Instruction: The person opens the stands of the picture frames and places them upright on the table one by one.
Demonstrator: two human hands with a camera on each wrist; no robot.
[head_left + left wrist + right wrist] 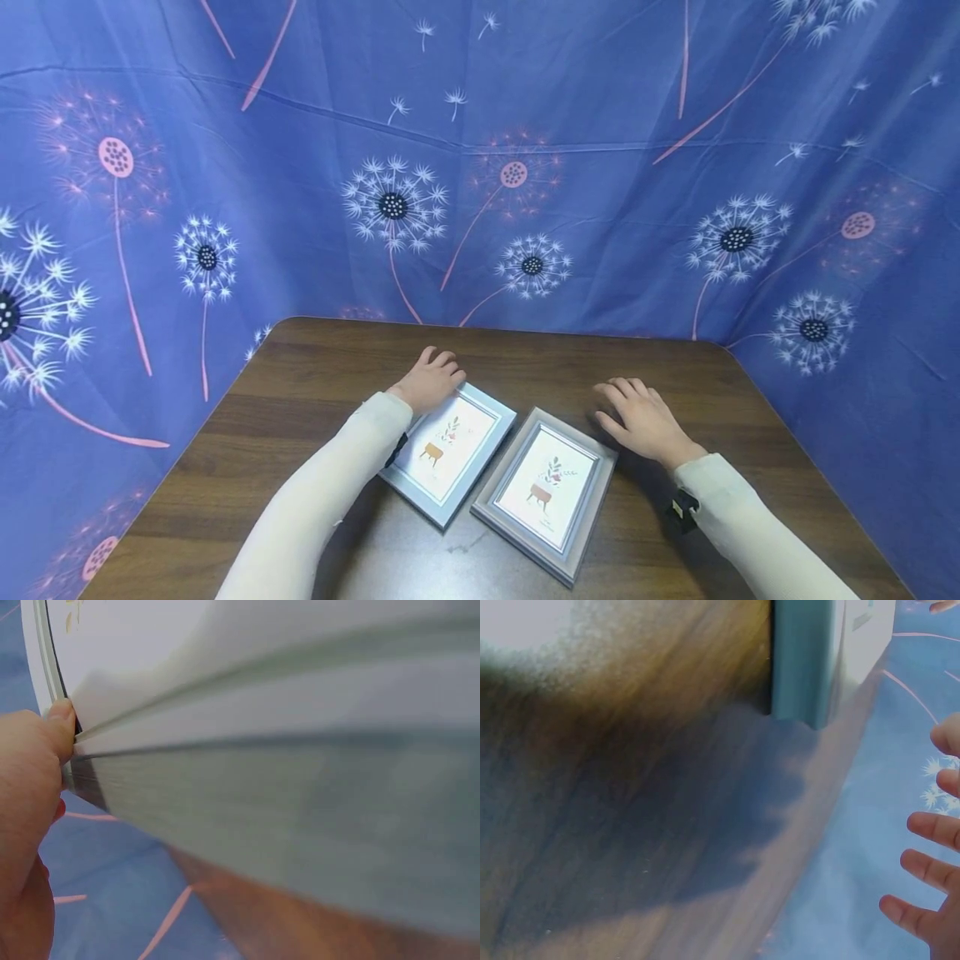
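Note:
Two picture frames lie side by side on the table, both turned at an angle. The left picture frame (450,442) has a pale blue-grey border, and its print shows a plant in an orange pot on legs. My left hand (429,383) grips it at the far edge; in the left wrist view the thumb (64,716) presses on the rim and the other fingers are mostly hidden below. The right picture frame (551,487) has a taupe border and a similar print. My right hand (648,423) is to the right of it, fingers spread, holding nothing.
The brown wooden table (322,358) has rounded far corners. A blue curtain (615,208) with a dandelion pattern hangs behind and at both sides. Dark bands sit at both wrists, the right band (682,510) showing more clearly.

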